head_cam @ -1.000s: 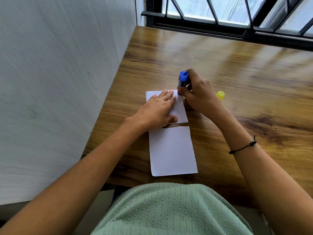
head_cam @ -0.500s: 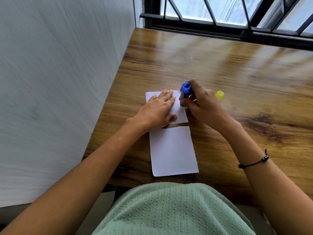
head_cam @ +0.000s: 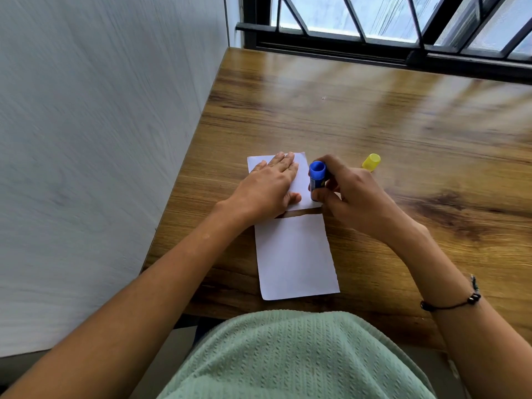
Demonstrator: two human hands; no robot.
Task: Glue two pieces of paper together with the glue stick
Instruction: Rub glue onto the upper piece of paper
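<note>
Two white paper pieces lie on the wooden table (head_cam: 374, 116), one behind the other with a narrow gap between them. My left hand (head_cam: 267, 188) presses flat on the far paper (head_cam: 302, 177). My right hand (head_cam: 348, 197) grips a blue glue stick (head_cam: 317, 180), held upright with its lower end down on the right edge of that far paper. The near paper (head_cam: 295, 254) lies bare close to the table's front edge. The stick's tip is hidden by my fingers.
A yellow cap (head_cam: 371, 162) lies on the table just right of my right hand. A grey wall (head_cam: 100, 139) runs along the table's left edge. A black-framed window (head_cam: 374, 38) borders the far edge.
My right hand has drawn the glue stick toward me along the far paper's right edge. My left hand has stayed flat on that paper.
</note>
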